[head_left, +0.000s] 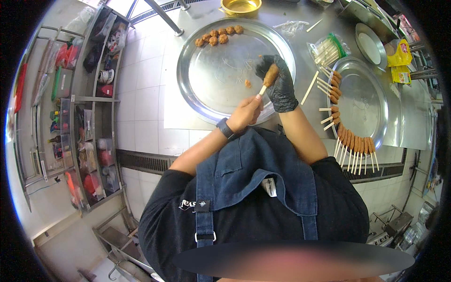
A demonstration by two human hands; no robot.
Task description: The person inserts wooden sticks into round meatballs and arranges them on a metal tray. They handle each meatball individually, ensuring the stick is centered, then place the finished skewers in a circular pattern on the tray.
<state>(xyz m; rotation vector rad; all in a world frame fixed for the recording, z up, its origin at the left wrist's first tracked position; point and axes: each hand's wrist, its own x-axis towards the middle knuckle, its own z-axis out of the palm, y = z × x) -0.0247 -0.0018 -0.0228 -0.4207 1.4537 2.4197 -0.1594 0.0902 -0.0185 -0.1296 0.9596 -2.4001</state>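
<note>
Over the right side of a large round metal tray [202, 91], both my hands work on one meat skewer [270, 76]. My bare left hand [246, 113] pinches the lower end of its wooden stick [263, 90]. My right hand [283, 90], in a black glove, is closed around the browned meat at the stick's upper end; part of the meat shows between the fingers. Several round meatballs [213, 41] lie in rows at the tray's far edge. A small meat scrap [247, 83] rests near the middle of the tray.
At right, a second metal tray [359, 96] carries finished-looking skewers [354, 140] along its rim, sticks pointing outward. Beyond are a bag of wooden sticks [327, 50], a loose stick [309, 88], a golden pot [240, 6], a metal bowl [370, 44] and a yellow package [399, 52]. Shelving [84, 101] stands left.
</note>
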